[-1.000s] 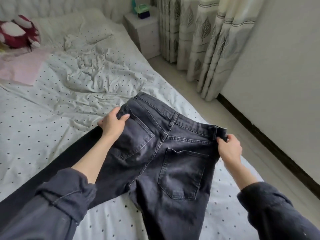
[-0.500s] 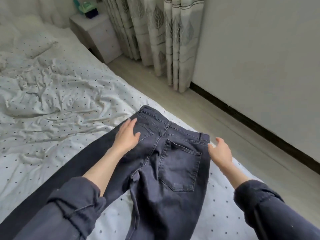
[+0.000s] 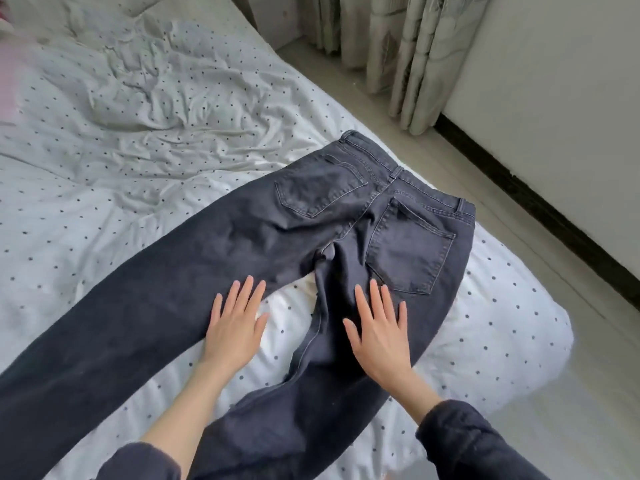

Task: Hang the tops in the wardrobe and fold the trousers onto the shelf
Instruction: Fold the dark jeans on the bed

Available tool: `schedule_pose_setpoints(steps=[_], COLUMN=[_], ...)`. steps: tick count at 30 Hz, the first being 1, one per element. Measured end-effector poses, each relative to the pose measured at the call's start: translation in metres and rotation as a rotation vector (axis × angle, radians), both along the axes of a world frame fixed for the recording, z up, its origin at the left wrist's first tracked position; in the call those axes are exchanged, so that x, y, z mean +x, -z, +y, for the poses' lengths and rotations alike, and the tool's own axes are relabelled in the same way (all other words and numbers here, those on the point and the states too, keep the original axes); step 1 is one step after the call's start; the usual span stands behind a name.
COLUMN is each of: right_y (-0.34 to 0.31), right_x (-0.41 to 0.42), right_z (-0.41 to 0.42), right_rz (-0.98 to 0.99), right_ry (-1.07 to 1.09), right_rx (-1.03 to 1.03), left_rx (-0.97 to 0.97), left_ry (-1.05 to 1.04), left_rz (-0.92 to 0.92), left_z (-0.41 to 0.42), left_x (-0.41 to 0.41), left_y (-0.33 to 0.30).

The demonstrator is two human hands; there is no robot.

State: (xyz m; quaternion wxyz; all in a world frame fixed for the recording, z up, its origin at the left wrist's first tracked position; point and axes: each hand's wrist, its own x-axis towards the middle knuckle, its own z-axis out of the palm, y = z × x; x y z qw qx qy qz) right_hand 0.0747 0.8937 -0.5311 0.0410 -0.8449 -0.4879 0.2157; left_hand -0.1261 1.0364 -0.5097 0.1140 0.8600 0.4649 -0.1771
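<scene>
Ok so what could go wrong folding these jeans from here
The jeans lie with their waistband at the bed's corner, so a careless pull might slide them onto the floor. Their legs are splayed apart under the flat left hand and right hand, so the fold could come out crooked.

Bed (image 3: 104, 209) with white dotted sheet, rumpled toward the head end. Dark grey jeans (image 3: 242, 237) lie flat on it, back pockets up, waistband at the right edge, legs spread apart running toward the near edge. Pink cloth (image 3: 7, 81) at the left edge, blurred.
</scene>
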Motion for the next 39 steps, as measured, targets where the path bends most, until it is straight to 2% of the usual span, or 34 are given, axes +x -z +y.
schedule_pose_setpoints(steps=[4,6,10,12,14,17,20,22,26,29,34,39], right_y=[-0.005,-0.016,-0.027,-0.03,-0.037,-0.049,-0.059,-0.065,-0.079,-0.089,-0.082,-0.052], right_x=[-0.037,-0.063,-0.116,-0.134,-0.159,-0.197,-0.224,-0.235,-0.254,-0.269,-0.286,-0.316], right_z=[-0.024,-0.027,-0.015,-0.004,0.007,0.019,0.029,0.034,0.043,0.053,0.065,0.074], right_rz=[-0.061,-0.104,-0.207,-0.236,-0.18,-0.076,-0.145,-0.154,-0.102,-0.183,-0.192,-0.163], right_ry=[-0.062,-0.126,-0.403,-0.5,-0.558,-0.66,-0.762,-0.79,-0.837,-0.899,-0.858,-0.902], right_rx=[-0.118,-0.091,-0.004,0.02,0.033,-0.1,-0.261,-0.293,-0.213,-0.143,-0.141,-0.124], left_rx=[-0.023,-0.032,-0.087,-0.201,-0.307,-0.314,-0.265,-0.248,-0.447,-0.534,-0.34,0.008], left_ry=[-0.009,-0.018,-0.14,-0.218,-0.239,-0.24,-0.322,-0.379,-0.575,-0.634,-0.703,-0.705], left_rz=[-0.059,-0.126,-0.25,-0.208,-0.054,0.019,-0.07,-0.137,-0.286,-0.296,-0.16,-0.124], left_z=[-0.027,-0.044,-0.076,-0.083,-0.087,-0.096,-0.105,-0.114,-0.114,-0.1,-0.089,-0.098], left_x=[-0.048,-0.077,-0.15,-0.183,-0.22,-0.271,-0.305,-0.321,-0.363,-0.392,-0.403,-0.4], left_y=[-0.007,-0.011,-0.024,-0.032,-0.042,-0.047,-0.05,-0.055,-0.072,-0.083,-0.058,-0.018])
